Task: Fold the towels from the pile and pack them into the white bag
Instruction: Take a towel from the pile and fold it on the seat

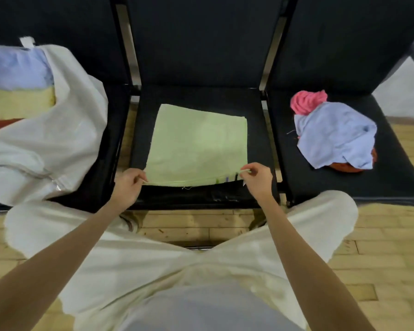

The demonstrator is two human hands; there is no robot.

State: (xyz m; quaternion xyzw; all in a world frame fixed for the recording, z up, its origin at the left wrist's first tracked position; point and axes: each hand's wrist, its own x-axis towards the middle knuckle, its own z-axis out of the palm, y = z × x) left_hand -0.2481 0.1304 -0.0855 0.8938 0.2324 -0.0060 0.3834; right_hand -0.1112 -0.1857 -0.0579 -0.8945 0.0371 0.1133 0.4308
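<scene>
Head view: left hand (127, 185) and right hand (257, 177) are each pinching a near corner of the pale green rectangular towel (197, 144) lying flat on the middle black chair seat (201, 96). Folding step is underway; next, probably carrying the near edge to the far edge, then packing into the white fabric bag (65, 120) at left

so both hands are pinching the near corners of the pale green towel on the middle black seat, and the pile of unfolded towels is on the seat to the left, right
Not quite: the pile of unfolded towels sits on the black seat to the right, as the head view shows. The seat to the left holds the white bag. The rest stands: the left hand and right hand pinch the near corners of the pale green towel on the middle black seat.
</scene>
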